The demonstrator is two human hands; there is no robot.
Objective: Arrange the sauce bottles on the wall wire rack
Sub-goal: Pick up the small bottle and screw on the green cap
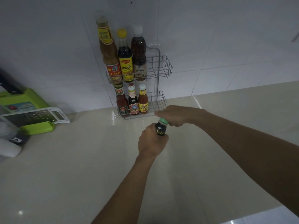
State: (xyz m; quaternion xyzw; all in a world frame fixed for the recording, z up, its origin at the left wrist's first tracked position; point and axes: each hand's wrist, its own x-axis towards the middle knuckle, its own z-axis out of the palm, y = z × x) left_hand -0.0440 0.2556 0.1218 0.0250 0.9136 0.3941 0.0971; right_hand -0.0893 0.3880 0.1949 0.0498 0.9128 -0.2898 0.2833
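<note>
A grey two-tier wire rack (163, 65) hangs on the white tiled wall. Its upper tier holds three tall bottles: a tan sauce bottle (108, 50), a dark one with a yellow cap (124, 60) and a dark one with a white cap (138, 54). Three small bottles (133, 101) stand in the left part of the lower tier. Just in front of the rack, a small dark bottle with a green cap (160, 129) is held above the counter. My left hand (152, 141) wraps its body. My right hand (175, 115) grips its cap.
The right halves of both rack tiers hold nothing. On the cream counter (80, 167) at the left lie a green board (27, 101), a white-framed grater (37, 116) and a white object (8, 147).
</note>
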